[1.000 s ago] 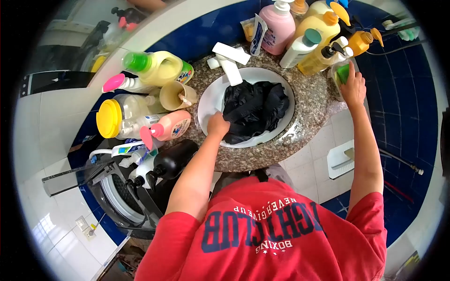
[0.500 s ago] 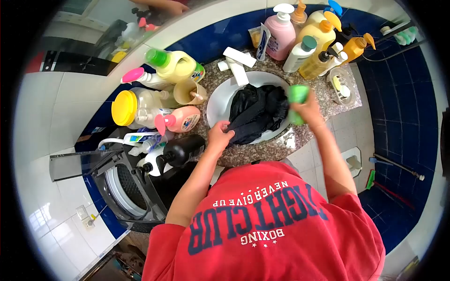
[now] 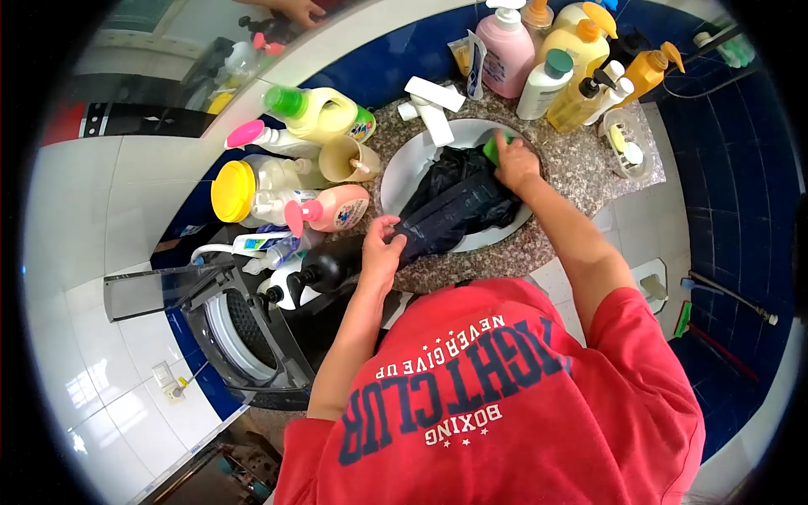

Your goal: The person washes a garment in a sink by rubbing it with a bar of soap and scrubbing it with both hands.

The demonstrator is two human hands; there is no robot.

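Note:
A black garment [image 3: 454, 210] lies bunched in the white sink basin [image 3: 400, 172], one stretch of its cloth pulled out toward the left front rim. My left hand [image 3: 383, 250] pinches the end of that stretch at the rim. My right hand [image 3: 516, 162] is at the basin's back right, closed over a green hand-sized block [image 3: 497, 148]. Most of the block is under my fingers, so its exact kind does not show. Beyond the garment is the white faucet [image 3: 433, 109].
Left of the basin stand a peach pump bottle [image 3: 341, 208], a beige cup [image 3: 347, 160] and a black pump bottle [image 3: 337, 263]. Several pump bottles, one of them pink [image 3: 505, 55], line the back right. A soap dish [image 3: 627, 147] sits on the granite counter [image 3: 581, 181].
My right hand has moved from beyond the right rim to the basin's back right with the green block. The left hand has drawn the cloth slightly toward the left front.

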